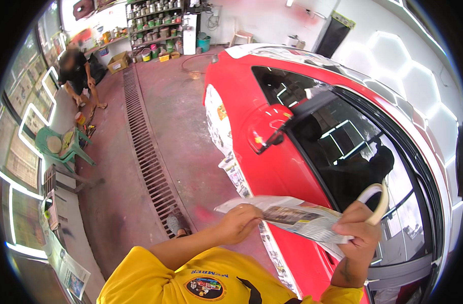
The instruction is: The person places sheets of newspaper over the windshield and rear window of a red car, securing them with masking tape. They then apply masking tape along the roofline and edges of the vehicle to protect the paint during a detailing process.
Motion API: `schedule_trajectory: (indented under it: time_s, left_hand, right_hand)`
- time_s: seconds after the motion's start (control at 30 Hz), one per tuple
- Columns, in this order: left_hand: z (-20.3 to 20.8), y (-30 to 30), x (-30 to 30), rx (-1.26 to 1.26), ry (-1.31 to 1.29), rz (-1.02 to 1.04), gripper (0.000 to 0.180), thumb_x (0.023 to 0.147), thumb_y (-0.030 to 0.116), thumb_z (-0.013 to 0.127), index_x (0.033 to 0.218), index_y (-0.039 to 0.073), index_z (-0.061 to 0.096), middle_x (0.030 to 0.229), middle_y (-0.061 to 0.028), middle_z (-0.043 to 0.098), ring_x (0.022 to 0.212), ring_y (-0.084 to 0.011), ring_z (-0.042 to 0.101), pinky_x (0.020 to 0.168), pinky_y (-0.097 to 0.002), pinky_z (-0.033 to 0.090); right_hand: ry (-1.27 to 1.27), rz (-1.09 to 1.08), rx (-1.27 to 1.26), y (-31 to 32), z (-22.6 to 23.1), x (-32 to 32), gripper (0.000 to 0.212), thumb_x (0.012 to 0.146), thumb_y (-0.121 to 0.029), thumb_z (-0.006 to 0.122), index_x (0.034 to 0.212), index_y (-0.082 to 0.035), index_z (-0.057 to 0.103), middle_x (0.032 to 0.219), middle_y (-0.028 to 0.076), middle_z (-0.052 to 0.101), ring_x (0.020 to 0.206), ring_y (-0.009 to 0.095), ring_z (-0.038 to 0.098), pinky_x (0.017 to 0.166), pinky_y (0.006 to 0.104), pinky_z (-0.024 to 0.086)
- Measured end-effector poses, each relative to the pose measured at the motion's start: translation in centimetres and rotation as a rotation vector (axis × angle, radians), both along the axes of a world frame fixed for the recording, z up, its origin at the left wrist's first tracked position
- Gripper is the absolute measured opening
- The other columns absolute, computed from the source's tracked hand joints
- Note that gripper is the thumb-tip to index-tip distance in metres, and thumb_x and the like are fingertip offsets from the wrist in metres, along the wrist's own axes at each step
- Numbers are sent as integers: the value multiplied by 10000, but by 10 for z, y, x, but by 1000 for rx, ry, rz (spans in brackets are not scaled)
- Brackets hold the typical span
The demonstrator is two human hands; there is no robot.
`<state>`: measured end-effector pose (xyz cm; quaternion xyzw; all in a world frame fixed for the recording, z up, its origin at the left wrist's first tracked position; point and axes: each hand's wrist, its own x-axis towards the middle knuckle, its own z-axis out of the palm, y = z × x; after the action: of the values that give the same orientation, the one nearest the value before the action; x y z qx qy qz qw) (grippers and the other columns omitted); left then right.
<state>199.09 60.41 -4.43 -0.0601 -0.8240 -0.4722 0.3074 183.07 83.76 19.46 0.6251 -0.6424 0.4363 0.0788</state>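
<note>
A folded newspaper sheet (302, 215) is stretched between my hands beside the red car (287, 177). My left hand (239, 223) pinches its left end between thumb and fingers. At the other end, my right hand (360, 233) is closed on the sheet's edge. A cream roll of masking tape (383, 205) stands up against that same hand, apparently held in it; the fingers partly hide its lower side. Behind the paper are the car's dark side window (343, 147) and the red side mirror (267, 126).
Newspaper masking (234, 175) covers the car's lower side and front. A floor drain grate (145, 147) runs alongside. At left are a green plastic chair (64, 144) with things on it and a crouching person (77, 73). Shelves of paint cans (155, 25) stand at the back.
</note>
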Motion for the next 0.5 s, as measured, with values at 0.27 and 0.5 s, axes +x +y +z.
schedule_trajectory:
  time_s: [0.27, 0.5]
  left_hand:
    - [-66, -224, 109, -46, -44, 814, 211, 903, -21, 727, 1090, 73, 695, 963, -149, 654, 879, -397, 661, 713, -504, 532]
    - [-45, -440, 132, -525, -17, 743, 374, 748, 26, 797, 1091, 146, 709, 897, -35, 640, 707, -225, 674, 552, -369, 553]
  right_hand:
    - [-380, 363, 140, -298, -91, 26, 415, 695, 14, 986, 1061, -43, 799, 871, 61, 729, 822, 214, 660, 743, 342, 515]
    - [-866, 348, 38, -469, -102, 16, 404, 689, 13, 996, 1007, 6, 748, 911, 80, 671, 868, 185, 604, 793, 319, 477]
